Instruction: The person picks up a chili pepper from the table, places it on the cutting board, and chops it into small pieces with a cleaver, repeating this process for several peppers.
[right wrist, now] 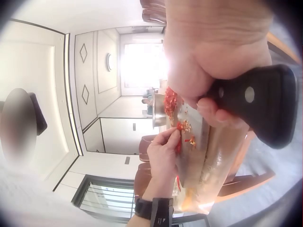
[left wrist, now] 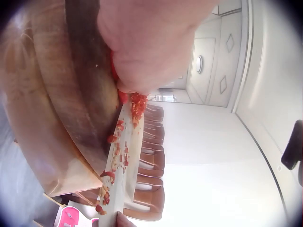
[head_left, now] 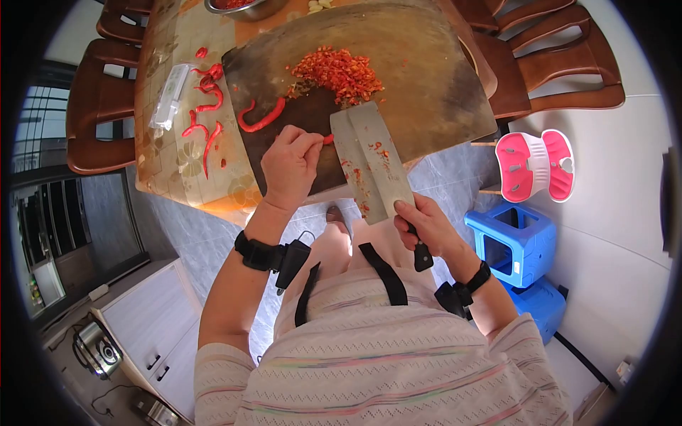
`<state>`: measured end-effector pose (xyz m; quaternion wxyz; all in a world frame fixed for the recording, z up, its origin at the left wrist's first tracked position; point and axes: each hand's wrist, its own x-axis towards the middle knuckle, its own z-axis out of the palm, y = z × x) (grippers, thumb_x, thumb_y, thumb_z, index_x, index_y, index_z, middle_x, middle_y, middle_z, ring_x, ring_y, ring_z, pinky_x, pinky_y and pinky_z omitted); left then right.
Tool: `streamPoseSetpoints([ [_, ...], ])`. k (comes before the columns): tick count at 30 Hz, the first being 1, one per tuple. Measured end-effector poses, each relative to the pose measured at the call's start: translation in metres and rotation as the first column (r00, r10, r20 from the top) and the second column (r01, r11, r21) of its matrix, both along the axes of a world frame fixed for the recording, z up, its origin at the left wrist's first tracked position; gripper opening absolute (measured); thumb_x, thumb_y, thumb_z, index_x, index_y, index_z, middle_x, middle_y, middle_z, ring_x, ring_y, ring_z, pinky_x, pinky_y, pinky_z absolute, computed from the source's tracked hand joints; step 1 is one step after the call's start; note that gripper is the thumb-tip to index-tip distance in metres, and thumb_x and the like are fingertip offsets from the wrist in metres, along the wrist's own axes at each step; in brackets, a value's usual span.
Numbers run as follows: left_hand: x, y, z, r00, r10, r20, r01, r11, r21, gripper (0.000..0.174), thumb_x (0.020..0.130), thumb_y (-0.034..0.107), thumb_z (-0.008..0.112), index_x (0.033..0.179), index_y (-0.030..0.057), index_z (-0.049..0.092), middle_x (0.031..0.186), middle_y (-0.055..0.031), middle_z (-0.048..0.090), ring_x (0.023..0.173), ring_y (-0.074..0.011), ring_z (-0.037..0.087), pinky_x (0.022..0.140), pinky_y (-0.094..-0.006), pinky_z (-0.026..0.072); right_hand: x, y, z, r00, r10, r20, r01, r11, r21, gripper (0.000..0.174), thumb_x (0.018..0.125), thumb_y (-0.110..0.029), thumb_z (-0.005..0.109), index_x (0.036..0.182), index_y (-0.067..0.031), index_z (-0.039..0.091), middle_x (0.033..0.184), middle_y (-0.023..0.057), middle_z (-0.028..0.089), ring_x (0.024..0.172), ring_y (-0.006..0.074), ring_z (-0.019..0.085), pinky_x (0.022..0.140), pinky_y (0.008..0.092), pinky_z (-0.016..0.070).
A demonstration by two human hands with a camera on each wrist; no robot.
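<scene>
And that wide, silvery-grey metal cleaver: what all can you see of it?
The wide, silvery-grey metal cleaver has a broad, roughly rectangular blade, flecked with chopped red chilli bits. Its black handle bears round, pale, metal-looking rivets. The person's right hand grips that handle. The blade's far end is over the brown, wooden-looking chopping board, its near end past the board's edge. Whether blade and board touch isn't clear.

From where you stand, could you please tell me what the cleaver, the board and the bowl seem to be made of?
Cleaver: grey metal, probably steel, given its flat, dull sheen; its handle is smooth black, perhaps plastic, from its even colour. Board: probably wood, with a worn finish, judging by its blotchy brown surface. Bowl: shiny metal, likely stainless steel, as its silvery wall reflects light.
</scene>
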<state>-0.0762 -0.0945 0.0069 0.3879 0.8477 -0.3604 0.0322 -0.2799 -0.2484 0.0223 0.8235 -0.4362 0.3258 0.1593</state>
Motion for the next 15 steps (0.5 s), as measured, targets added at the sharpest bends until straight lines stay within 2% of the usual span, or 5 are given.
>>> streamPoseSetpoints([
  [5, 0.001, 0.001, -0.001, 1.000, -0.014, -0.020, 0.014, 1.000, -0.008, 0.005, 0.076, 0.010, 0.068, 0.080, 0.0127, 0.067, 0.075, -0.0025, 0.056, 0.067, -0.0231, 0.058, 0.060, -0.0321, 0.0478, -0.004, 0.004, -0.001, 1.000, -0.006, 0.006, 0.006, 1.000, 0.000, 0.023, 0.095, -0.029, 0.050, 0.094, -0.0061, 0.047, 0.066, -0.0004, 0.045, 0.042, 0.0067, 0.040, 0.038, 0.0221, 0.0357],
  [11, 0.003, 0.008, 0.008, 0.998, -0.058, -0.026, 0.059, 0.998, 0.006, 0.010, 0.077, 0.006, 0.067, 0.087, 0.0081, 0.068, 0.079, -0.0048, 0.057, 0.063, -0.0180, 0.057, 0.057, -0.0269, 0.0465, -0.002, 0.007, -0.004, 1.000, 0.019, 0.024, -0.018, 0.998, -0.054, 0.025, 0.095, -0.029, 0.050, 0.086, -0.0069, 0.045, 0.067, -0.0006, 0.044, 0.046, 0.0074, 0.042, 0.039, 0.0232, 0.0370],
  [13, 0.000, 0.016, 0.017, 0.974, -0.031, -0.223, 0.031, 1.000, -0.005, 0.010, 0.078, 0.006, 0.067, 0.088, 0.0074, 0.068, 0.080, -0.0054, 0.058, 0.064, -0.0190, 0.058, 0.058, -0.0276, 0.0471, -0.003, 0.008, -0.006, 1.000, 0.005, 0.019, -0.004, 0.999, -0.046, 0.023, 0.095, -0.029, 0.051, 0.093, -0.0058, 0.049, 0.066, -0.0002, 0.045, 0.044, 0.0066, 0.041, 0.039, 0.0223, 0.0364],
  [14, 0.001, 0.018, 0.015, 0.973, -0.033, -0.228, 0.033, 0.999, -0.003, 0.010, 0.078, 0.006, 0.067, 0.088, 0.0074, 0.068, 0.080, -0.0054, 0.058, 0.064, -0.0190, 0.058, 0.058, -0.0276, 0.0471, -0.004, 0.009, -0.006, 1.000, 0.002, 0.014, -0.002, 0.999, -0.043, 0.023, 0.095, -0.029, 0.051, 0.093, -0.0058, 0.049, 0.066, -0.0002, 0.045, 0.044, 0.0066, 0.041, 0.039, 0.0223, 0.0364],
  [15, 0.003, 0.018, 0.012, 0.992, -0.059, -0.109, 0.059, 0.998, 0.002, 0.010, 0.077, 0.007, 0.067, 0.087, 0.0074, 0.068, 0.080, -0.0058, 0.058, 0.067, -0.0219, 0.059, 0.059, -0.0301, 0.0478, -0.004, 0.008, -0.006, 1.000, 0.004, 0.010, -0.004, 0.998, -0.055, 0.023, 0.095, -0.029, 0.052, 0.093, -0.0058, 0.049, 0.066, -0.0002, 0.045, 0.043, 0.0064, 0.041, 0.038, 0.0222, 0.0362],
])
